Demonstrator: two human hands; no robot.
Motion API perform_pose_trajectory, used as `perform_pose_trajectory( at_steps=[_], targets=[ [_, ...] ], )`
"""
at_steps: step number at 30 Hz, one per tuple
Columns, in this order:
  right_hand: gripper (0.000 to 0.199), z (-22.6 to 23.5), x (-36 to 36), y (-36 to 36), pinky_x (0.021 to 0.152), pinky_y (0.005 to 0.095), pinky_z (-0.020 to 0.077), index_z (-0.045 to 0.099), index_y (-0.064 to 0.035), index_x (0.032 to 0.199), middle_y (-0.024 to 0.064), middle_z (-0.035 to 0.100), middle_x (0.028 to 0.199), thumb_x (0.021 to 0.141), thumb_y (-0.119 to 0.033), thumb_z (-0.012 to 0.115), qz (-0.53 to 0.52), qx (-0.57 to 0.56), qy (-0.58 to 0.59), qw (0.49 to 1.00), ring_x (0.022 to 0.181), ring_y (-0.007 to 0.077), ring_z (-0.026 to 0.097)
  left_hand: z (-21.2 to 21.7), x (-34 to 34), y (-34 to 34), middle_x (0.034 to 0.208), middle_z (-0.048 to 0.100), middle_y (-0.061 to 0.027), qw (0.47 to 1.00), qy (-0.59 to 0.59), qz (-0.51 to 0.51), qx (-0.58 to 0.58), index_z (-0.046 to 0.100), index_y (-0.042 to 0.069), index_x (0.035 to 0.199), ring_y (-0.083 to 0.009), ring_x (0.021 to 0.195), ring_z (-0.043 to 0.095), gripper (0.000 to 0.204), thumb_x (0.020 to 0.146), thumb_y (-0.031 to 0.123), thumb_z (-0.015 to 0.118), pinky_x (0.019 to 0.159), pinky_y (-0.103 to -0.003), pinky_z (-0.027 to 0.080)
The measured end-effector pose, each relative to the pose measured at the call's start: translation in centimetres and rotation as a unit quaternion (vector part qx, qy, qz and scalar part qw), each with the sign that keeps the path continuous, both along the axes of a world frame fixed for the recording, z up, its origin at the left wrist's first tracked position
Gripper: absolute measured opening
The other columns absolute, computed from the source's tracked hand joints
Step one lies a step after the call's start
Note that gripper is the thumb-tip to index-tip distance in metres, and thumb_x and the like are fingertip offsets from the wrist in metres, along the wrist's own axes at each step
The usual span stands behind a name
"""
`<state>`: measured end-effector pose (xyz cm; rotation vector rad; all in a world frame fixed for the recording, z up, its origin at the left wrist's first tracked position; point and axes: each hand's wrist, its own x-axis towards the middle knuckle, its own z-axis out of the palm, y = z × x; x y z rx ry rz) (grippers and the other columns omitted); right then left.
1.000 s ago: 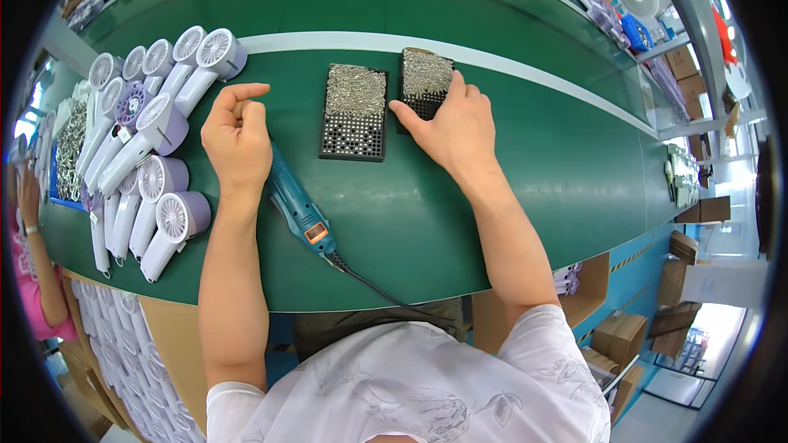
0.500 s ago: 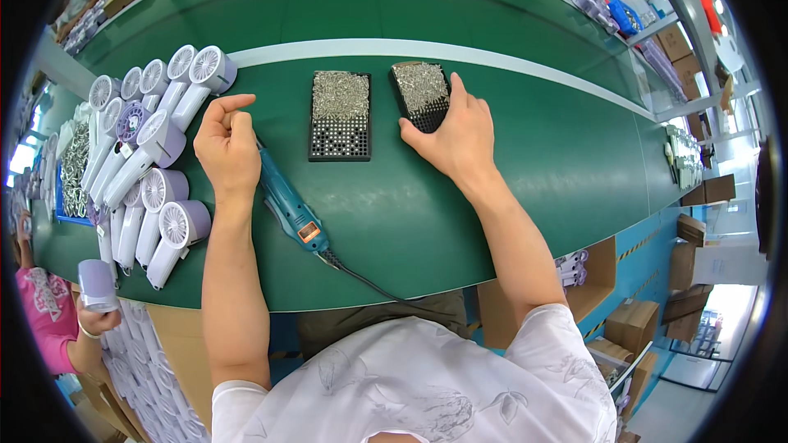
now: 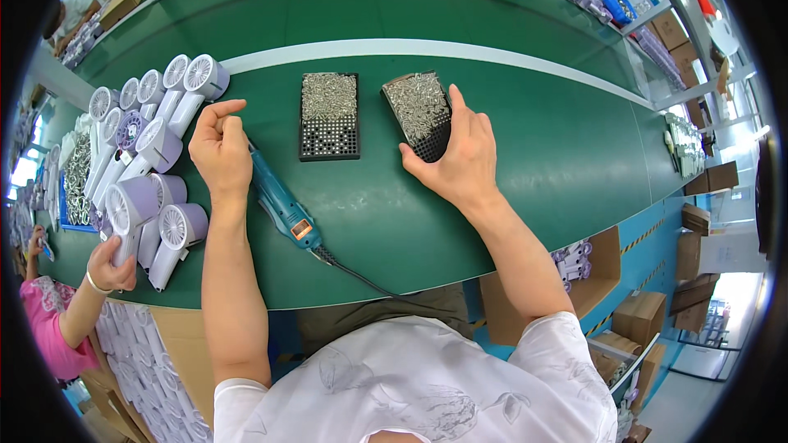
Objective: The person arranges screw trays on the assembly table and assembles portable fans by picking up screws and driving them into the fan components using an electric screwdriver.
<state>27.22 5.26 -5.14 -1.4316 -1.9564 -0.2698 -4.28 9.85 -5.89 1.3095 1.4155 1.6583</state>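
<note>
One tilted black tray (image 3: 430, 146), right of the other tray (image 3: 328, 143), sits gripped by the right hand (image 3: 466, 154)! Its long axis slants far-left, straighter a second ago; left hand (image 3: 220, 156) curled, contents unclear.

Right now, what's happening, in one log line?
left hand: curled beside teal tool; right hand: at angled black tray; co-worker's hand: holding handheld fan

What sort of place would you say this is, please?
Probably a factory assembly line: many handheld fans, a corded teal power tool and black trays of small metal parts share a green bench.
</note>
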Motion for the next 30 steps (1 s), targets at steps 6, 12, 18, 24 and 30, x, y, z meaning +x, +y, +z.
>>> perform_pose_trajectory(
  at_steps=[6, 12, 18, 24, 30],
  targets=[
    [0.099, -0.14, -0.11, -0.60, 0.077, 0.0430, 0.0500, 0.044, 0.0090, 0.141, 0.0180, 0.063, 0.096, 0.062, -0.031, 0.089, -0.008, -0.012, 0.012, 1.000, 0.083, 0.0333, 0.058, -0.12, -0.04, 0.00, 0.060, 0.047, 0.0063, 1.000, 0.006, 0.006, 0.005, 0.070, -0.002, 0.099, -0.0015, 0.053, 0.041, 0.020, 0.091, 0.001, 0.052, 0.048, -0.022, 0.032],
    [0.100, -0.31, -0.11, -0.62, 0.075, 0.0424, 0.0498, 0.044, 0.0094, 0.141, 0.0166, 0.062, 0.095, 0.062, -0.031, 0.090, 0.001, -0.007, 0.018, 1.000, 0.081, 0.0322, 0.056, -0.04, -0.08, 0.07, 0.061, 0.047, 0.0068, 1.000, -0.002, -0.001, 0.010, 0.070, -0.002, 0.100, -0.0013, 0.052, 0.040, 0.020, 0.091, 0.001, 0.052, 0.048, -0.021, 0.031],
    [0.100, -0.35, -0.24, -0.82, 0.075, 0.0424, 0.0499, 0.044, 0.0091, 0.141, 0.0164, 0.062, 0.097, 0.061, -0.031, 0.090, -0.003, -0.003, 0.019, 1.000, 0.082, 0.0321, 0.057, -0.27, -0.21, 0.16, 0.061, 0.046, 0.0071, 1.000, -0.007, -0.004, 0.008, 0.070, -0.003, 0.100, -0.0010, 0.052, 0.038, 0.020, 0.091, 0.000, 0.052, 0.048, -0.021, 0.029],
    [0.098, -0.47, 0.01, -0.80, 0.076, 0.0423, 0.0503, 0.046, 0.0089, 0.140, 0.0164, 0.062, 0.099, 0.061, -0.028, 0.090, -0.009, 0.001, 0.025, 1.000, 0.083, 0.0323, 0.057, -0.27, -0.17, 0.11, 0.061, 0.045, 0.0074, 1.000, -0.005, -0.006, 0.007, 0.070, -0.002, 0.100, -0.0008, 0.052, 0.038, 0.020, 0.092, 0.000, 0.052, 0.047, -0.022, 0.029],
    [0.098, -0.44, -0.02, -0.83, 0.076, 0.0423, 0.0501, 0.046, 0.0086, 0.141, 0.0161, 0.062, 0.101, 0.061, -0.028, 0.090, 0.007, -0.004, 0.031, 0.999, 0.084, 0.0319, 0.057, -0.56, -0.30, 0.22, 0.060, 0.045, 0.0074, 1.000, -0.011, -0.010, 0.006, 0.070, -0.003, 0.100, -0.0006, 0.052, 0.038, 0.020, 0.092, -0.001, 0.052, 0.047, -0.021, 0.029]
  ],
)
